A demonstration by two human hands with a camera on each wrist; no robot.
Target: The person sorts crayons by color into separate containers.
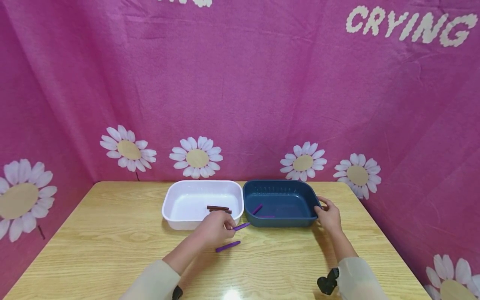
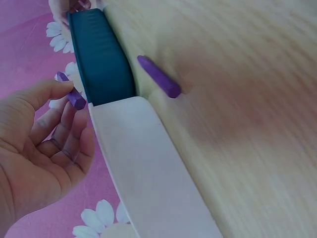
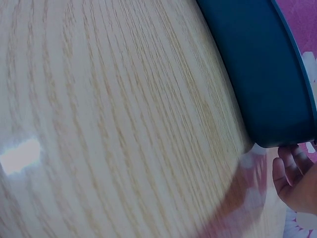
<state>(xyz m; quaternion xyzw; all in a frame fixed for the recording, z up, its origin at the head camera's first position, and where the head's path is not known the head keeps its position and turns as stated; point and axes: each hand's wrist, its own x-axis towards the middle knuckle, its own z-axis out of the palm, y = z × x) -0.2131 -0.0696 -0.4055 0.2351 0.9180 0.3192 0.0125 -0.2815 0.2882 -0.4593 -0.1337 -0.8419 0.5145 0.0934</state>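
Note:
Between thumb and fingertips, my left hand (image 1: 214, 228) pinches a purple crayon (image 1: 241, 226) just in front of where the two bins meet. Another purple crayon (image 1: 228, 246) lies on the table below that hand. In the dark blue bin (image 1: 283, 223) are two purple crayons, one leaning (image 1: 257, 209) at the left side and one flat on the bottom. The white bin (image 1: 181, 223) contains brown crayons (image 1: 217, 207), partly hidden behind my left hand. My right hand (image 1: 331, 216) holds the right end of the blue bin at its rim; its fingers (image 3: 292, 168) touch the outer end wall.
Both bins stand side by side near the back of the wooden table (image 1: 112, 241). Behind and beside the table hangs a pink curtain (image 1: 240, 91) with white daisies. A black device (image 1: 328, 281) sits by the right sleeve.

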